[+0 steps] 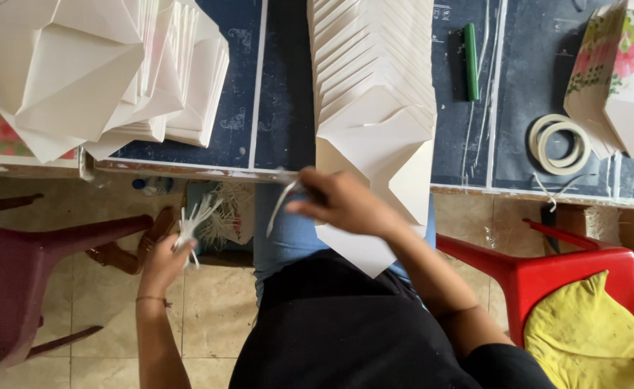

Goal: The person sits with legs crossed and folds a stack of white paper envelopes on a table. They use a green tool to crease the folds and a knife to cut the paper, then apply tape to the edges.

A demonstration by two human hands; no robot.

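**Drawing one handle strip at a time**

Nearest the body, the left hand (164, 261) is low beside the knee, closed around a bundle of pale paper strips (196, 220) that fan upward from its grip. The right hand (346, 204) is higher, at the bench edge, pinching a single strip (279, 204) that hangs blurred from its fingertips. To do this well, I judge the bundle should be held loosely enough that one strip slides free without dragging others.

Just beyond the right hand, a long row of folded white paper bags (374, 94) overhangs the bench (273, 86). Farther right lie a green marker (471, 61) and tape rolls (558, 144); beyond the left hand, another bag stack (93, 72).
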